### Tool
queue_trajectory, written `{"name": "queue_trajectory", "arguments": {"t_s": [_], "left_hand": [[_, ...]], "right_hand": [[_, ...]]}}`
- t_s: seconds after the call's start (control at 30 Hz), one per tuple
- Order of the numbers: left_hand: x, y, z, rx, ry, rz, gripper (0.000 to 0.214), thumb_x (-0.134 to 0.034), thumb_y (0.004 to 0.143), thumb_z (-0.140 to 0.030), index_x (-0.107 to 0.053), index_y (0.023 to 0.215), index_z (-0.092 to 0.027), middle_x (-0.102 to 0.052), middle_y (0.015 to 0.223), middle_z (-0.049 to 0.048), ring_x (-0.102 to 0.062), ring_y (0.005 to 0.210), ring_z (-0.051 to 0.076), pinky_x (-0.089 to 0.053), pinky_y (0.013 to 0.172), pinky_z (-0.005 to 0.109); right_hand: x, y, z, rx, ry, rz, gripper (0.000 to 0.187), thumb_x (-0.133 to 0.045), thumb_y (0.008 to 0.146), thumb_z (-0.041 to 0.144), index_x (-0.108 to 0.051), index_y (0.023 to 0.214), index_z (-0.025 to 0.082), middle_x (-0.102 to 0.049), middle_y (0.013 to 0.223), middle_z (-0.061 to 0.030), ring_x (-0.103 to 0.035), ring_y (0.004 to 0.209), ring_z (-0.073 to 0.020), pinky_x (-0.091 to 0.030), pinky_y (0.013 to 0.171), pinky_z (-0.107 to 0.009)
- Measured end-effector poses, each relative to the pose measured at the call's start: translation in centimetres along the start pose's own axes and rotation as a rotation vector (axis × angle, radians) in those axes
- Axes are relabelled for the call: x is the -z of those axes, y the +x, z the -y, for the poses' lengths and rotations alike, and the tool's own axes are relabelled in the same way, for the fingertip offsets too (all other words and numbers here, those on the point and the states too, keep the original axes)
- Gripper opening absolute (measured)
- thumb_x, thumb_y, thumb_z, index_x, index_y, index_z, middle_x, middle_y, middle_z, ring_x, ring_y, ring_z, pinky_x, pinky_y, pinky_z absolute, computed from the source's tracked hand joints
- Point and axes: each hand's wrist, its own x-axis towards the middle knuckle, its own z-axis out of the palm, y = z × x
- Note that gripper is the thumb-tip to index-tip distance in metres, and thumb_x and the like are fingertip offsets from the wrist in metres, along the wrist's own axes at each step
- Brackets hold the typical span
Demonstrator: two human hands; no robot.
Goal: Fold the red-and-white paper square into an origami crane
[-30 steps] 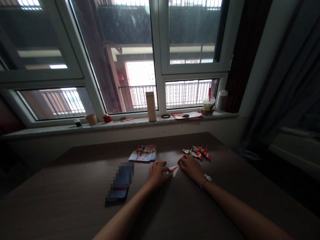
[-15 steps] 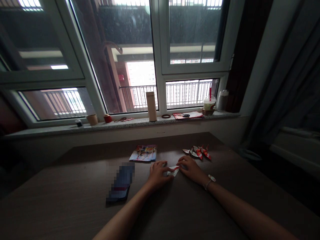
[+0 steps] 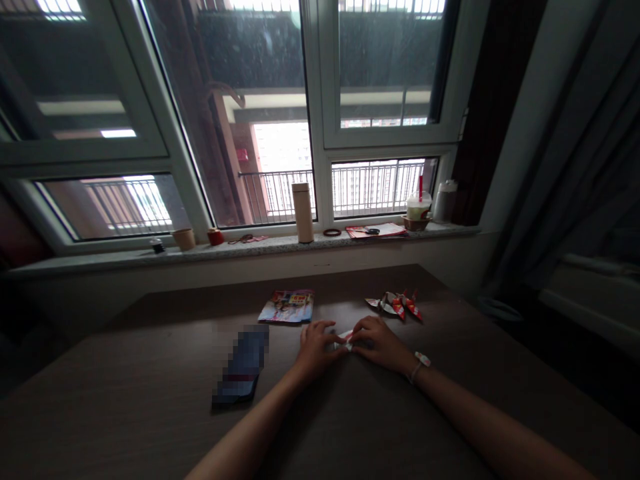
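We have our left hand [image 3: 314, 347] and right hand [image 3: 380, 341] meeting over a small folded paper [image 3: 346, 337] mid-desk [image 3: 150, 413], fingers curled down and pinching it. Folded paper figures [image 3: 397, 303] lie just beyond to the right, and a colourful booklet [image 3: 287, 307] far-left.

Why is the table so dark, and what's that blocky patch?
Head view: daylight enters through the white-framed window, leaving the dark brown wooden table dim; the flat dark object beside the left hand is pixelated; frame lines bow.
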Motion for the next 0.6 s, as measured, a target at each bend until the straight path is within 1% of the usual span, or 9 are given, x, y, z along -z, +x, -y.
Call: {"name": "queue_trajectory", "arguments": {"t_s": [0.07, 0.17, 0.23, 0.33, 0.37, 0.43, 0.5, 0.6], "left_hand": [[-0.1, 0.0, 0.0, 0.001, 0.002, 0.001, 0.019, -0.072, 0.078, -0.044, -0.077, 0.096, -0.037, -0.057, 0.136, 0.0015, -0.042, 0.131, 0.030, -0.025, 0.113, 0.055], [-0.2, 0.1, 0.2, -0.012, -0.006, -0.017, 0.019, -0.075, 0.076, -0.043, -0.077, 0.093, -0.035, -0.058, 0.134, 0.0017, -0.043, 0.130, 0.030, -0.028, 0.112, 0.053], [-0.3, 0.1, 0.3, -0.014, -0.011, -0.032, 0.022, -0.077, 0.074, -0.042, -0.077, 0.094, -0.035, -0.059, 0.133, 0.0021, -0.045, 0.128, 0.029, -0.030, 0.111, 0.050], [-0.2, 0.1, 0.3, 0.010, -0.020, -0.048, 0.032, -0.079, 0.070, -0.042, -0.076, 0.101, -0.033, -0.059, 0.132, 0.0037, -0.046, 0.127, 0.029, -0.033, 0.110, 0.048], [-0.1, 0.1, 0.3, 0.019, -0.024, -0.050, 0.034, -0.080, 0.070, -0.042, -0.075, 0.102, -0.033, -0.058, 0.132, 0.0041, -0.047, 0.127, 0.029, -0.033, 0.110, 0.048], [0.0, 0.1, 0.2, 0.031, -0.027, -0.047, 0.033, -0.080, 0.069, -0.042, -0.076, 0.101, -0.033, -0.057, 0.134, 0.0043, -0.046, 0.128, 0.029, -0.033, 0.110, 0.048], [0.0, 0.0, 0.1, 0.035, -0.025, -0.040, 0.030, -0.079, 0.070, -0.042, -0.076, 0.099, -0.034, -0.056, 0.135, 0.0042, -0.046, 0.128, 0.030, -0.033, 0.110, 0.049], [0.0, 0.1, 0.0, 0.026, -0.016, -0.042, 0.025, -0.079, 0.071, -0.042, -0.077, 0.094, -0.033, -0.056, 0.135, 0.0045, -0.047, 0.128, 0.030, -0.033, 0.110, 0.049]], "right_hand": [[0.1, 0.0, 0.2, 0.005, -0.010, 0.015, 0.015, -0.074, 0.079, 0.029, -0.073, 0.094, 0.026, -0.068, 0.100, -0.0040, -0.059, 0.103, -0.0223, -0.041, 0.096, -0.040], [0.1, 0.1, 0.5, -0.001, -0.027, 0.019, 0.019, -0.077, 0.077, 0.035, -0.072, 0.092, 0.025, -0.068, 0.100, -0.0040, -0.059, 0.102, -0.0228, -0.041, 0.096, -0.040], [0.1, 0.2, 0.5, -0.013, -0.037, 0.018, 0.017, -0.076, 0.078, 0.035, -0.072, 0.089, 0.023, -0.068, 0.098, -0.0041, -0.059, 0.102, -0.0228, -0.042, 0.096, -0.041], [0.2, 0.2, 0.0, -0.031, -0.024, 0.017, 0.010, -0.074, 0.079, 0.030, -0.071, 0.085, 0.023, -0.069, 0.100, -0.0043, -0.060, 0.103, -0.0226, -0.041, 0.099, -0.042], [0.2, 0.2, -0.2, -0.034, -0.010, 0.020, 0.009, -0.073, 0.080, 0.029, -0.070, 0.085, 0.023, -0.069, 0.101, -0.0043, -0.060, 0.104, -0.0226, -0.039, 0.102, -0.044], [0.3, 0.1, -0.9, -0.043, 0.020, 0.025, 0.007, -0.072, 0.080, 0.027, -0.070, 0.085, 0.023, -0.070, 0.104, -0.0035, -0.060, 0.107, -0.0227, -0.030, 0.110, -0.049], [0.3, -0.1, -1.4, -0.045, 0.045, 0.048, 0.008, -0.071, 0.081, 0.025, -0.069, 0.088, 0.024, -0.069, 0.109, -0.0028, -0.059, 0.112, -0.0229, -0.022, 0.115, -0.053], [0.1, -0.2, -1.7, -0.042, 0.044, 0.063, 0.010, -0.068, 0.083, 0.022, -0.069, 0.092, 0.026, -0.069, 0.113, -0.0028, -0.057, 0.116, -0.0233, -0.021, 0.115, -0.055]]}}
